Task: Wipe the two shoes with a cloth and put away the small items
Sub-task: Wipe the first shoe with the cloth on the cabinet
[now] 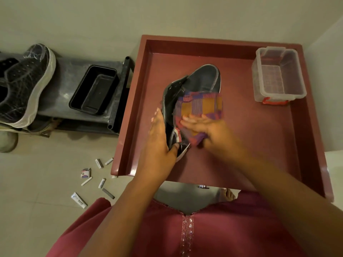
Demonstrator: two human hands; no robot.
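Note:
A black shoe point(202, 80) lies on the red tray table point(232, 145), toe pointing away. My left hand point(159, 141) grips its heel end, thumb hooked over the collar. My right hand point(209, 130) presses a checked purple-and-orange cloth point(198, 104) flat against the shoe's side. A second black shoe with a white sole point(24, 86) rests on the low grey rack point(61, 71) at the left. Several small items point(96, 179), among them tubes, sticks and a little box, lie scattered on the floor by the table's near left corner.
A clear plastic box with red latches point(278, 75) stands at the table's far right corner. A black tub point(93, 89) sits on the rack beside the second shoe. Beige floor tiles point(37, 210) spread at the left.

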